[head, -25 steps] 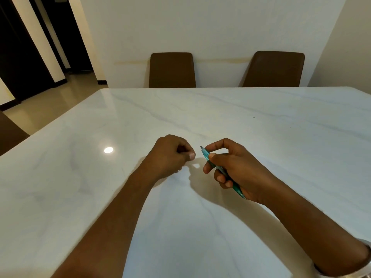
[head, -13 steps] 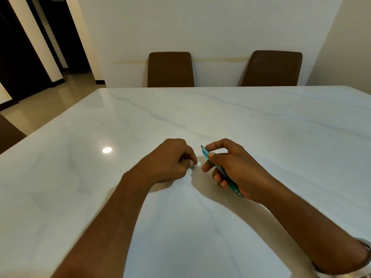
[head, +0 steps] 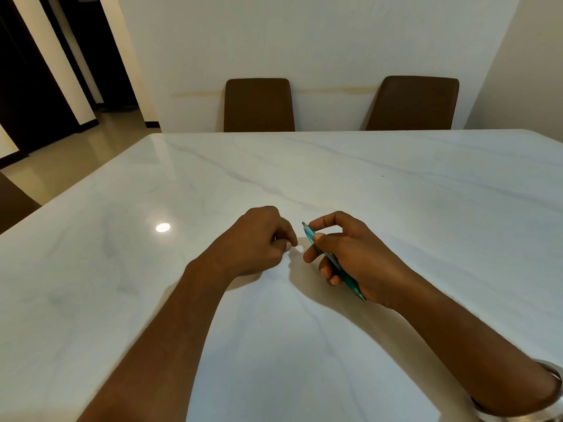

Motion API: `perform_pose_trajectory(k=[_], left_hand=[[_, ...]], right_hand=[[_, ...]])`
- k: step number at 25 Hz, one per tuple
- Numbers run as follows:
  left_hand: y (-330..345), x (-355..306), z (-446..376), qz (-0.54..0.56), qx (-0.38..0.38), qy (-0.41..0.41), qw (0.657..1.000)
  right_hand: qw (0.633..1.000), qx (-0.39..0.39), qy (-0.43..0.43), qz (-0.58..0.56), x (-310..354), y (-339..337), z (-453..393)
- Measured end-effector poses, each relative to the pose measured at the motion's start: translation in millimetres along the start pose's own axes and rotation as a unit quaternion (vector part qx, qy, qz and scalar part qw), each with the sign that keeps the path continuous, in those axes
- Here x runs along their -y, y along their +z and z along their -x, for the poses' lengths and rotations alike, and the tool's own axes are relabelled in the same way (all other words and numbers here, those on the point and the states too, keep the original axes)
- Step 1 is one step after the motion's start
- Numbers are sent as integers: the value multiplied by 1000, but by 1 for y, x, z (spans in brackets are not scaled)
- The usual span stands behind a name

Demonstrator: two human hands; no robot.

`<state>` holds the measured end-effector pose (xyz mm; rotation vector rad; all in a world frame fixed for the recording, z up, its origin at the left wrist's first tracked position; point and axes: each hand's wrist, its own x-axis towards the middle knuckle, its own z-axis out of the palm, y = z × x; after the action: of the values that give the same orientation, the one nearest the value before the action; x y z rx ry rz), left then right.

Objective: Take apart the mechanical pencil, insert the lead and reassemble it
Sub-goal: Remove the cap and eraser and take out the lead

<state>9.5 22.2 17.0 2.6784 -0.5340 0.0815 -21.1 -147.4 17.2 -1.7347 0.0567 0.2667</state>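
There were two hands, a left hand (head: 259, 239) and a right hand (head: 350, 254). There was one green mechanical pencil (head: 332, 261). There was one white table (head: 396, 193), two brown chairs (head: 259, 105) (head: 412, 103) and one silver bangle (head: 548, 400).

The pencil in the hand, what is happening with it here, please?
A person sits at a white marble table and holds a teal mechanical pencil in the right hand, its upper end tilted toward the left hand. The left hand is curled in a closed grip just beside that end, with fingertips pinched together. What it pinches is too small to tell; it may be a lead. The two hands do not touch.
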Motion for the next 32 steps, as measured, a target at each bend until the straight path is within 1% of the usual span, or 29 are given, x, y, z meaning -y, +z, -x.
perform_pose_trajectory(k=[3, 6, 13, 15, 16, 18, 19, 20, 22, 26, 28, 30, 32], left_hand=[[0, -2, 0, -8, 17, 8, 1000], [2, -2, 1, -17, 19, 12, 1000], [3, 0, 1, 4, 26, 18, 999], [0, 1, 0, 39, 2, -8, 999], [-1, 1, -1, 74, -35, -31, 996], [-3, -2, -3, 180, -114, -78, 974], [-3, -4, -3, 235, -125, -93, 959], [-3, -6, -3, 279, -116, -100, 948], [-1, -11, -1, 333, -83, -101, 934], [-4, -8, 1, 396, -57, -90, 912], [-5, -8, 1, 384, -60, -95, 916], [-4, -11, 0, 374, -73, -117, 917], [-4, -12, -3, 393, -114, -156, 899]], right_hand=[[1000, -2, 0, 0, 0, 1, 0], [1000, -5, 1, -4, 0, 1, 0], [1000, -5, 3, -8, 0, 1, 1], [1000, -4, 8, -8, 1, 1, 1], [1000, -1, 10, -10, 2, 0, 1], [1000, 12, 6, -19, 3, 1, 3], [1000, 20, 2, -21, 4, 1, 4], [999, 27, -4, -21, 5, 1, 5], [999, 34, -15, -19, 5, 1, 7], [999, 40, -30, -19, 5, -1, 8], [998, 47, -36, -16, 6, -1, 9], [998, 50, -48, -13, 6, 0, 10], [998, 37, -57, -6, 5, 0, 9]])
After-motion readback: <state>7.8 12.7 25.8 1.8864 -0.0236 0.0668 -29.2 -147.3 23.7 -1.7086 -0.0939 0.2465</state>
